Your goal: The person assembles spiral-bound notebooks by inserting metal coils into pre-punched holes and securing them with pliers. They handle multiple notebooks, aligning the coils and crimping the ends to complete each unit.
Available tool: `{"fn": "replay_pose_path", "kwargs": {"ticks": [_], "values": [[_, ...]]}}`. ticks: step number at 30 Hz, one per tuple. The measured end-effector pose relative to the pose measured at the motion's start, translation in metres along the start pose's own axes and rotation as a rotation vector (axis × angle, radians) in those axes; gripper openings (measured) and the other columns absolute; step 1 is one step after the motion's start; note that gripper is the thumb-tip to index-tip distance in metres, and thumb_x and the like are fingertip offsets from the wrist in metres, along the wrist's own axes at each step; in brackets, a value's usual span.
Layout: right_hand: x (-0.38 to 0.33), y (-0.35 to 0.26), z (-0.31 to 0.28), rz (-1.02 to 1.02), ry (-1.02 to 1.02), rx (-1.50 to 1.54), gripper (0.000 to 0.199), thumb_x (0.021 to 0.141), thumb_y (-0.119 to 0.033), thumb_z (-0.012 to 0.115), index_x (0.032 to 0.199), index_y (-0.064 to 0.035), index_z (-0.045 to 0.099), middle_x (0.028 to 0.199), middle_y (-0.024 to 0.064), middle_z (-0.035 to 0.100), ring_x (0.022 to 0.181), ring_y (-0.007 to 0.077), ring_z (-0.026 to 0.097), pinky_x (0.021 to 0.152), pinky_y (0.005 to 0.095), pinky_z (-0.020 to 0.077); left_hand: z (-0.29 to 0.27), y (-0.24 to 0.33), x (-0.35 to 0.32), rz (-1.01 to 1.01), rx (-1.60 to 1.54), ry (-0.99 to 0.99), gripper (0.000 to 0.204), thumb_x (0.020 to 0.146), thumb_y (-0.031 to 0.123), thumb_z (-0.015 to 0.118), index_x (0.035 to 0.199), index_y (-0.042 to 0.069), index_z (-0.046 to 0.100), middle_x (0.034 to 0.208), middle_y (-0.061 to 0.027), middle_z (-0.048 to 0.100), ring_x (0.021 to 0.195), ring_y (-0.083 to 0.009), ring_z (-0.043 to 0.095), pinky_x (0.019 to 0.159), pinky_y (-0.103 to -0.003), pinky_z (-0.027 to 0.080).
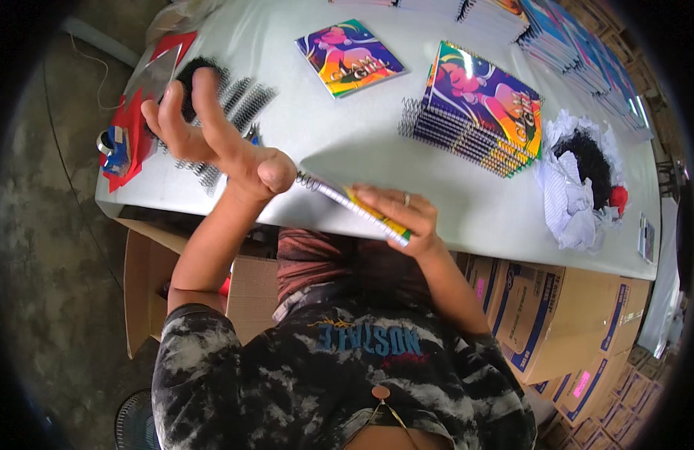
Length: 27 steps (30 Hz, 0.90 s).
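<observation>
Our right hand (407, 217) grips a spiral notebook (362, 210) at the table's near edge while our left hand (212, 135) hangs open above the table.

Our right fingers close over the notebook's edge, its wire spine pointing toward nine o'clock. Our left hand, fingers spread and holding nothing, hovers over loose black binding coils (234, 105) at ten o'clock. At one o'clock sits a stack of bound notebooks (482, 112), a single colourful notebook (350, 56) at twelve, and crumpled paper (579, 187) at three, all on the grey table (347, 142). Cardboard boxes (549, 315) stand below at four o'clock.
</observation>
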State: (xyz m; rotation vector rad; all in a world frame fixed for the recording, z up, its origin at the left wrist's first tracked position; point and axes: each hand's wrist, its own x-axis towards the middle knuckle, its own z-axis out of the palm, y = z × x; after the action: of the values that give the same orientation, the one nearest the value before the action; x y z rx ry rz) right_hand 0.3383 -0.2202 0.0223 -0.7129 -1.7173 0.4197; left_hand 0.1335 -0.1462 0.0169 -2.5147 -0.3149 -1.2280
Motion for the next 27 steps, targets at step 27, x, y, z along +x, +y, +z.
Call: {"fn": "replay_pose_path", "kwargs": {"ticks": [27], "values": [[-0.001, 0.008, 0.018, 0.049, 0.046, -0.059, 0.05, 0.067, 0.003, 0.062, 0.117, -0.0022, 0.057, 0.109, 0.0136, 0.063, 0.093, 0.0272, 0.064, 0.081, 0.0333, 0.0502, 0.011, -0.004, 0.063, -0.015, 0.056, 0.197, 0.094, 0.072, 0.073, 0.045, 0.125, -0.005, 0.045, 0.129, -0.0382, 0.029, 0.123, -0.0471, 0.031, 0.1, -0.055, 0.023]]}}
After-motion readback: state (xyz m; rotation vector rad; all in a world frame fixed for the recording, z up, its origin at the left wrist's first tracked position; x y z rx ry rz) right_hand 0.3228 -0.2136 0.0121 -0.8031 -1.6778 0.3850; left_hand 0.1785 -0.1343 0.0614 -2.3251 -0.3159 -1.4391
